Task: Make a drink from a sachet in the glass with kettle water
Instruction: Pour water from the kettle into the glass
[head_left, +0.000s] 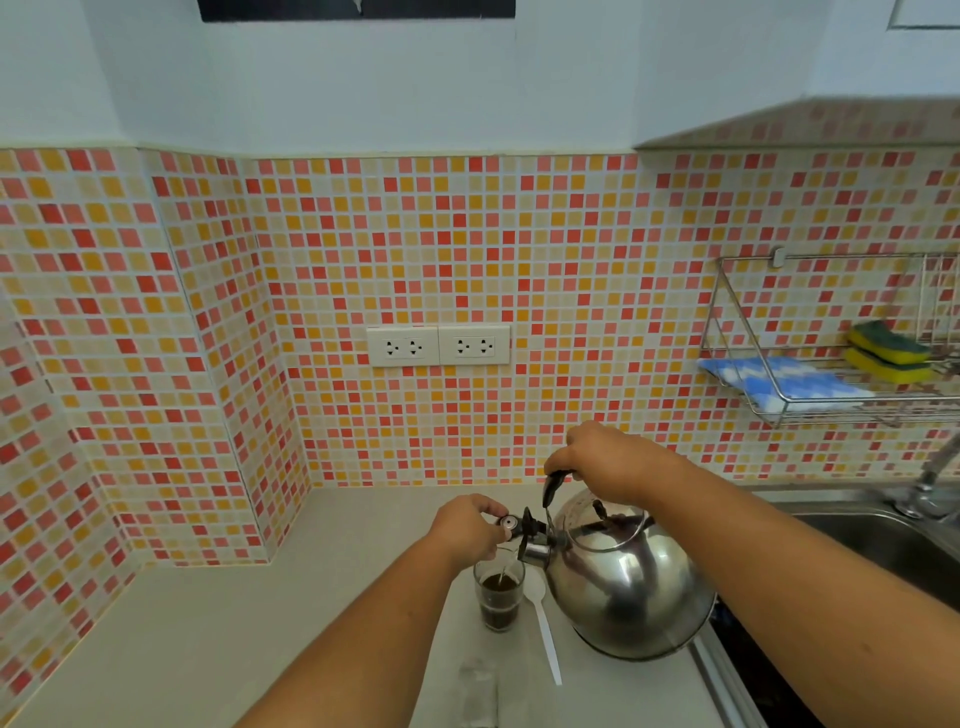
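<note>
Nearest me, at the bottom edge, lies something pale and see-through on the worktop (182, 639), perhaps the emptied sachet (478, 691) (too blurred to be sure). Just beyond it, the white plastic spoon (545, 629) rests beside the glass (498, 597), its bowl nearly touching the glass wall.

My right hand (608, 462) is closed around the black handle of the steel kettle (628, 587), which I have tipped so the spout hangs right over the glass. My left hand (467, 525) pinches the spout cap, holding it open. A thin stream falls into the glass, which is already dark with liquid to about two-thirds.

What worries me most is overfilling: the glass is small and the kettle looks heavy, so a little extra tilt could send water over the rim and onto the worktop. My left fingers (488, 506) sit very close to the spout, where steam or a splash could scald them. If I flinch and let the cap snap shut, the stream may spit sideways. The kettle belly also hangs close to the glass and spoon; a swing could knock the glass over.
</note>
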